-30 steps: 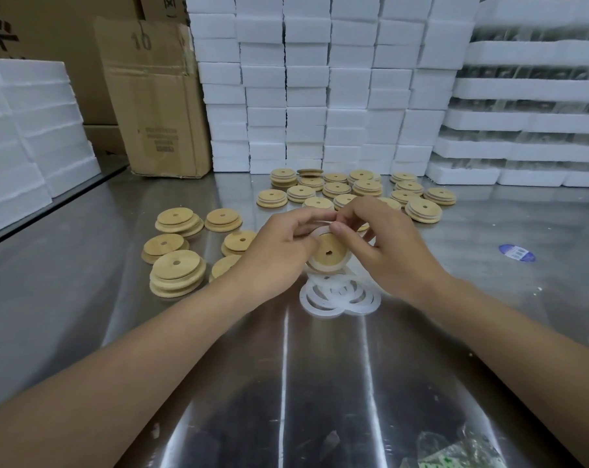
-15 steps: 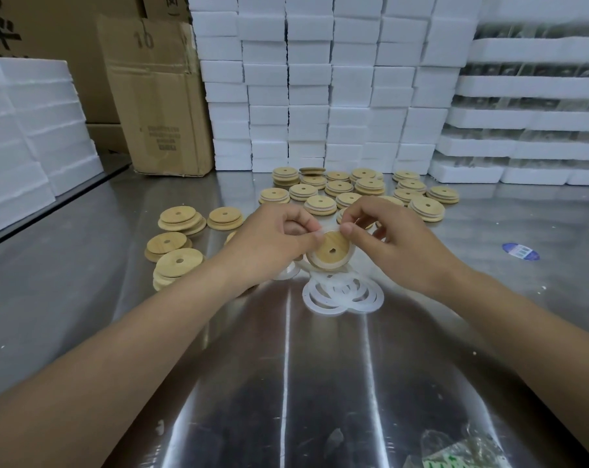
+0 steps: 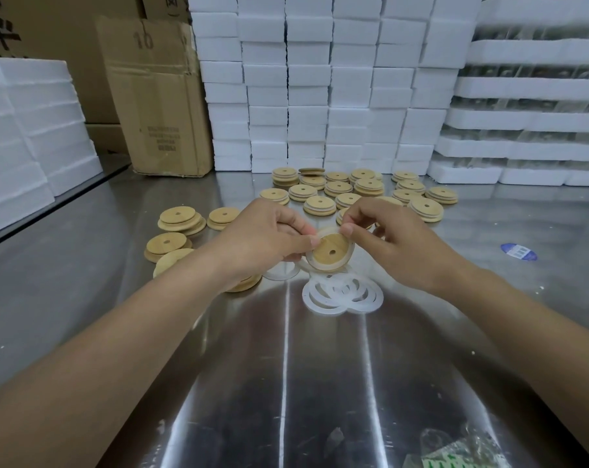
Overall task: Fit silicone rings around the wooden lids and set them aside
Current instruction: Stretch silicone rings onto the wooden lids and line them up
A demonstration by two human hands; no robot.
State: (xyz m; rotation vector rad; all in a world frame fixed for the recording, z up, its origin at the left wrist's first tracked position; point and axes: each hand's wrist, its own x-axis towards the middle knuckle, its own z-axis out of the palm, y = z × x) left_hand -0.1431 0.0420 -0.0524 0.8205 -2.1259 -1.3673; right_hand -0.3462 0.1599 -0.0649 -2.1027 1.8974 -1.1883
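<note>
Wooden lid (image 3: pixel 332 253) is pinched between left hand (image 3: pixel 262 238) and right hand (image 3: pixel 398 244), ring (image 3: pixel 320 267) part-seated; loose rings (image 3: pixel 320 309) and left-frame lids (image 3: pixel 178 216) are judged outstanding.

1 wide-angle camera, worn on the person's head, gives the only view. It looks forward and down along both forearms onto the steel table (image 3: pixel 77 282), close in: the left hand (image 3: pixel 259 241) and right hand (image 3: pixel 399 246) meet near the frame's middle, with the wooden lid (image 3: pixel 330 253) between them. Ahead it faces the stacked foam blocks (image 3: pixel 320 96); a cardboard box (image 3: pixel 158 106) stands at upper left. Straight edges bow outward.
</note>
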